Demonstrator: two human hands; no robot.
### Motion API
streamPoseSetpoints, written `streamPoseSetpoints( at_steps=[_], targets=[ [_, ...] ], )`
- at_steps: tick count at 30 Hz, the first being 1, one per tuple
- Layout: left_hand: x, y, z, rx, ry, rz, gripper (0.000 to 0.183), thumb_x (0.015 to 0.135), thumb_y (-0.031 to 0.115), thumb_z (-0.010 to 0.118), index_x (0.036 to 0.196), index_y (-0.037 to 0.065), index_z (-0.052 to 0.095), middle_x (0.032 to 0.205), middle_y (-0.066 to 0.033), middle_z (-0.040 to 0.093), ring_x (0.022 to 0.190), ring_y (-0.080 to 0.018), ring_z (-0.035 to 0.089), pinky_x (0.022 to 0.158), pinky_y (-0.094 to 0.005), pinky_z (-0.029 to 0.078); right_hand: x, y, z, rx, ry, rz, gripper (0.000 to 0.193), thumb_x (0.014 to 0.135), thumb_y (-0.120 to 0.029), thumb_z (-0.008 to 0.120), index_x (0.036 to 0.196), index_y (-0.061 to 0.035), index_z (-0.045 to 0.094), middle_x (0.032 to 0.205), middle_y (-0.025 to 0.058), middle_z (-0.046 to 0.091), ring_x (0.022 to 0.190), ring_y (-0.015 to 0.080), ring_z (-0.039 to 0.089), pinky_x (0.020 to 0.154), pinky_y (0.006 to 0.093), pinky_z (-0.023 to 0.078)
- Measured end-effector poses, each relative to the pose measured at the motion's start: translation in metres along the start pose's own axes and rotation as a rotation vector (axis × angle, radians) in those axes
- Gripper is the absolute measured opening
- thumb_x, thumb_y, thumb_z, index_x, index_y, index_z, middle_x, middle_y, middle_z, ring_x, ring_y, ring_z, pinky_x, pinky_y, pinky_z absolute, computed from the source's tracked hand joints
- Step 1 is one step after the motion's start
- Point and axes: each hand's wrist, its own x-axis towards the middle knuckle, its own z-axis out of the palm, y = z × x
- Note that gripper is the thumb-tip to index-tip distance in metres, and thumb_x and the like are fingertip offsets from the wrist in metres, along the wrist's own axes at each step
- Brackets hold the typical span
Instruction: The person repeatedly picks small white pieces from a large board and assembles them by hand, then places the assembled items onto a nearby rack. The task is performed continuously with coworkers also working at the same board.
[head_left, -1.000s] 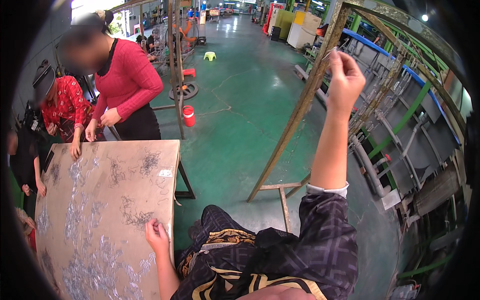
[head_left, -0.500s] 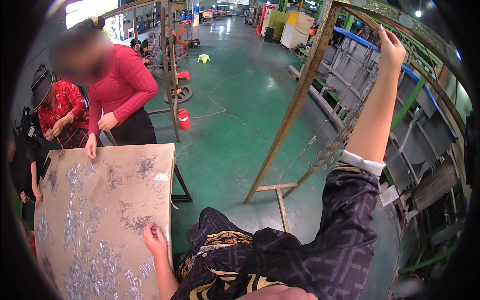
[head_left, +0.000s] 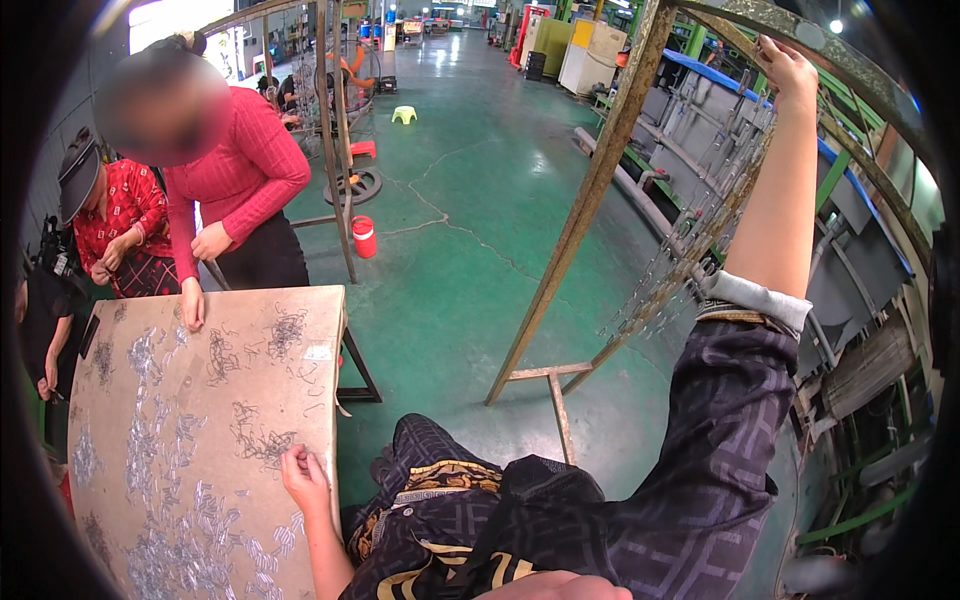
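My right hand [head_left: 788, 72] is raised at the top bar of a rusty metal frame [head_left: 600, 190], fingers bent together near the bar. Whatever they pinch is too small to make out. Below it, alongside my forearm, hang strands of hooks with small metal pieces [head_left: 665, 285]. At the right edge of the cardboard-covered table [head_left: 325, 400], my left hand [head_left: 307, 480] has its fingers curled together next to a loose pile of thin dark wire hooks [head_left: 258, 438]. Any small thing in those fingers is hidden. Many small shiny metal pieces [head_left: 160, 480] are spread over the table.
Across the table, a person in a pink top [head_left: 240, 150] reaches to the tabletop; a person in red [head_left: 135, 210] and another arm [head_left: 58, 345] are farther left. A red bucket [head_left: 363, 238] and a green stool [head_left: 404, 115] stand on the floor. Grey machinery [head_left: 690, 140] stands at right.
My right hand has shifted slightly up along the frame, its fingers more bent. The hanging strands show more clearly beside my forearm. The pink-sleeved person's hand has moved slightly nearer over the table.
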Motion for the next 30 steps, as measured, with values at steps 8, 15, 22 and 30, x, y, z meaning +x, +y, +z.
streamPoseSetpoints(
  at_steps=[8,15,22,30],
  targets=[
    [0.000,0.000,-0.001,0.020,0.005,0.027,0.018,0.081,-0.004,0.058,0.099,-0.002,0.059,0.081,-0.0095,0.052,0.064,-0.0191,0.049,0.059,-0.0309,0.044,-0.019,-0.019,-0.004,0.036,-0.086,-0.007,0.033,0.086,-0.024,0.073,0.110,-0.0027,0.068,0.079,0.0000,0.061,0.048,0.0032,0.036,0.041,0.0223,0.023],
    [0.000,-0.003,0.000,0.020,-0.012,0.004,0.018,0.082,-0.003,0.057,0.099,-0.002,0.059,0.082,-0.0099,0.052,0.063,-0.0193,0.050,0.058,-0.0313,0.045,-0.015,-0.006,-0.009,0.017,-0.141,0.007,0.029,0.086,-0.025,0.074,0.108,-0.0067,0.071,0.072,-0.0047,0.056,0.048,0.0028,0.033,0.042,0.0231,0.023],
    [0.000,-0.002,0.000,0.009,-0.011,0.005,0.018,0.081,-0.005,0.058,0.098,-0.003,0.059,0.082,-0.0109,0.052,0.064,-0.0203,0.050,0.059,-0.0316,0.045,-0.022,-0.002,-0.014,0.048,-0.160,0.063,0.034,0.088,-0.026,0.071,0.115,-0.0040,0.067,0.078,-0.0034,0.057,0.047,0.0022,0.032,0.041,0.0221,0.022],
    [-0.001,-0.003,0.001,0.005,-0.004,-0.006,0.018,0.080,-0.006,0.058,0.098,-0.003,0.060,0.082,-0.0106,0.052,0.066,-0.0204,0.050,0.061,-0.0315,0.045,-0.028,0.012,-0.020,0.066,-0.105,0.076,0.037,0.085,-0.023,0.076,0.114,-0.0023,0.067,0.081,-0.0025,0.057,0.048,0.0021,0.034,0.043,0.0216,0.024]
  ],
)
